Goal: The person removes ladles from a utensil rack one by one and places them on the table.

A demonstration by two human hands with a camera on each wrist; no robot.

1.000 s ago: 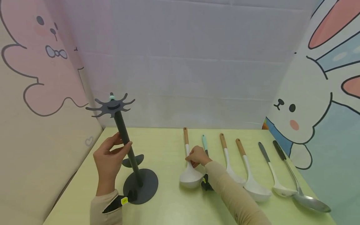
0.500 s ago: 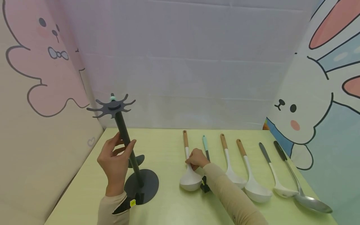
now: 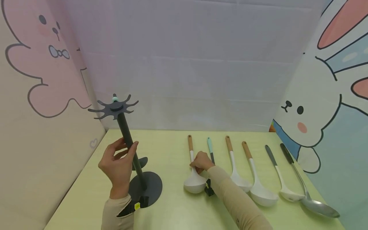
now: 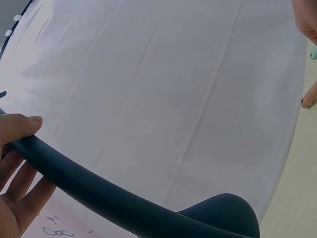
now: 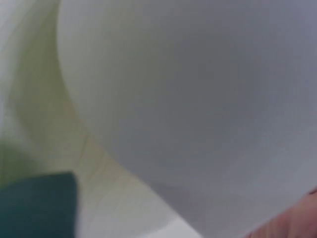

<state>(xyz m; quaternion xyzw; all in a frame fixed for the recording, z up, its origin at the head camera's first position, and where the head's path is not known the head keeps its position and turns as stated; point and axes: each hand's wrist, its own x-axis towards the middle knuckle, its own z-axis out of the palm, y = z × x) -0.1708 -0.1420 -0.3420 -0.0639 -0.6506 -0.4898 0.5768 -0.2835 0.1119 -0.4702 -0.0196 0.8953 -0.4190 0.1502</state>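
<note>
My left hand (image 3: 119, 169) holds the upright pole (image 3: 124, 127) of a dark utensil stand between thumb and fingers. Several thin hooks branch from its top, and its round base (image 3: 153, 188) sits on the table. In the left wrist view, the thumb (image 4: 22, 126) lies on one side of the pole and the fingers on the other. My right hand (image 3: 203, 161) pinches the white shaft of a ladle with a wooden handle (image 3: 190, 143). The ladle's bowl (image 5: 198, 99) fills much of the right wrist view, close to the table; those fingertips are mostly hidden.
Right of the ladle lies a turquoise-handled utensil (image 3: 210, 146), its head hidden by my wrist. Beyond are two wooden-handled white utensils (image 3: 234, 169) (image 3: 258, 191), a grey-handled white ladle (image 3: 287, 194) and a black-handled metal spoon (image 3: 319, 208). Printed cloth walls enclose the table.
The ladle has shifted slightly toward me under my right hand. My left hand and forearm have moved a little to the right while staying on the pole.
</note>
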